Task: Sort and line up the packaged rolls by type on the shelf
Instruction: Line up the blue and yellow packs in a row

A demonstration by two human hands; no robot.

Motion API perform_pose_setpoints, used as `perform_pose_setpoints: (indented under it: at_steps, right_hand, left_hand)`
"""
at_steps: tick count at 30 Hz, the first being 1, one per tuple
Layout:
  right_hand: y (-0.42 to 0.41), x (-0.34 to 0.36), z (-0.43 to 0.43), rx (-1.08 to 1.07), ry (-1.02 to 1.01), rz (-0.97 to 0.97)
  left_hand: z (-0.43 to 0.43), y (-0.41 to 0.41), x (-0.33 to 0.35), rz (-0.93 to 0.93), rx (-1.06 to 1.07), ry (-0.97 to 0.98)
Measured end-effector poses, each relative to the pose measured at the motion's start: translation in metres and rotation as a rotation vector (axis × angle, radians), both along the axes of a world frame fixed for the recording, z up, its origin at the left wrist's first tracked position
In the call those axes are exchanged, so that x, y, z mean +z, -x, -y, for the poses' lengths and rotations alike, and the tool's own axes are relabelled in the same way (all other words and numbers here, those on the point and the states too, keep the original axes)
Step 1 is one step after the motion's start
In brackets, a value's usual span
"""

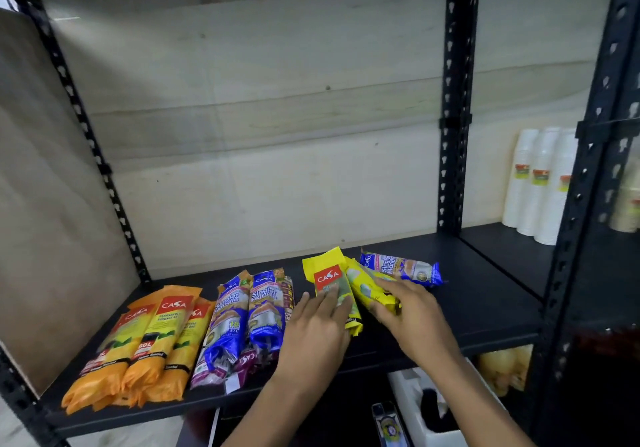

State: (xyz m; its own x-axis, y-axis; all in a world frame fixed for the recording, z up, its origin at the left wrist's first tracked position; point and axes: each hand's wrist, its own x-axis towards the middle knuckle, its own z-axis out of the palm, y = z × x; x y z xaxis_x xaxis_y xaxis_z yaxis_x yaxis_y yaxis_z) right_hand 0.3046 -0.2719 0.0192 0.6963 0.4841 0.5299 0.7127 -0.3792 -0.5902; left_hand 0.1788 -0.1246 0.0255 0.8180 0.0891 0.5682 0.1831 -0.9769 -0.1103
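Observation:
On the black shelf [485, 304] lie three orange CASA rolls [149, 339] side by side at the left. Beside them are two blue Singlet Handle rolls [246, 311] with purple packs [221, 374] under them. In the middle lie two yellow CASA rolls: one [327, 273] under the fingers of my left hand [315, 335], the other [367, 287] angled to the right under my right hand [412, 315]. A third blue roll [401, 268] lies crosswise behind my right hand.
Black perforated uprights [453, 100] divide the shelving. Stacks of white cups [540, 183] stand in the bay at the right. Below the shelf are a white box [450, 436] and yellowish packs [505, 367]. A wooden board [41, 204] closes the left side.

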Motion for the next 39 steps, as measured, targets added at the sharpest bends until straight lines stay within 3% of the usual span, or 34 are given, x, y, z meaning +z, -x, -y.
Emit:
perform_pose_setpoints:
  at_steps: [5, 12, 21, 29, 39]
  right_hand:
    - [-0.01, 0.005, 0.048, -0.163, -0.126, -0.058]
    - [-0.025, 0.004, 0.113, -0.299, -0.148, -0.097]
    - [-0.044, -0.013, 0.145, -0.423, -0.206, -0.217]
    - [-0.059, -0.029, 0.136, -0.397, -0.257, -0.324]
    - [-0.063, -0.032, 0.125, -0.43, -0.073, -0.295]
  left_hand:
    - [0.046, -0.03, 0.014, 0.014, -0.133, 0.157]
    - [0.104, -0.081, 0.006, 0.008, -0.319, 0.251]
    - [0.126, -0.11, -0.014, -0.018, -0.398, 0.262]
    - [0.113, -0.114, -0.045, -0.068, -0.402, 0.304]
    - [0.102, -0.111, -0.047, -0.093, -0.446, 0.401]
